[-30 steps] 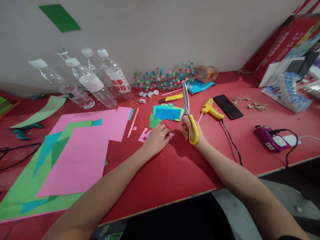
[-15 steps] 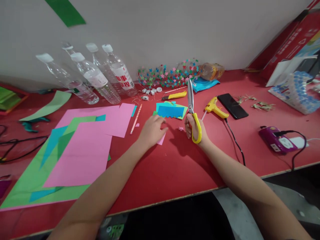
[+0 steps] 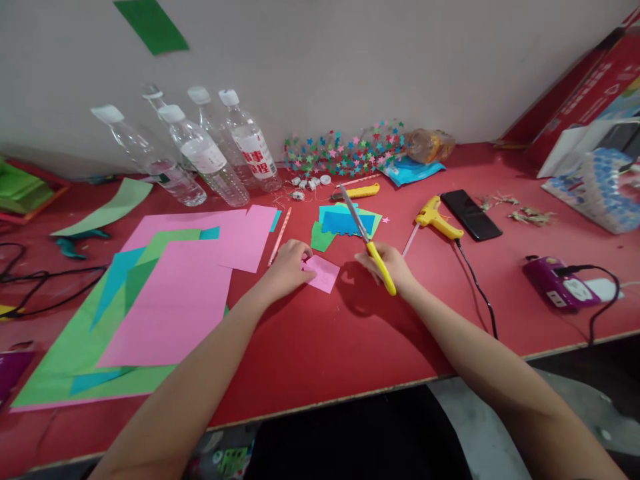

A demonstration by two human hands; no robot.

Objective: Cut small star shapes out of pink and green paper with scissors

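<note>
Red table (image 3: 300,360): five upright bottles (image 3: 209,160); left fingers (image 3: 299,249) pinch one card (image 3: 326,272), right fingers (image 3: 369,259) clasp one scissors (image 3: 381,267)

Covered and cropped
Left fingers (image 3: 299,247) hide one end of the pink card (image 3: 325,275); nearer bottles (image 3: 201,156) block most of the rearmost bottle (image 3: 154,99); the red box (image 3: 593,100) runs past the right edge, its lettering blurred.

scissors (image 3: 373,251) right of paper piece (image 3: 325,273) | bottles (image 3: 205,159) behind paper sheets (image 3: 173,300)

Left hand (image 3: 286,268) grips a pink card (image 3: 325,273) at a red table (image 3: 300,360); right hand (image 3: 396,265) holds yellow scissors (image 3: 381,267), blades pointing away.
</note>
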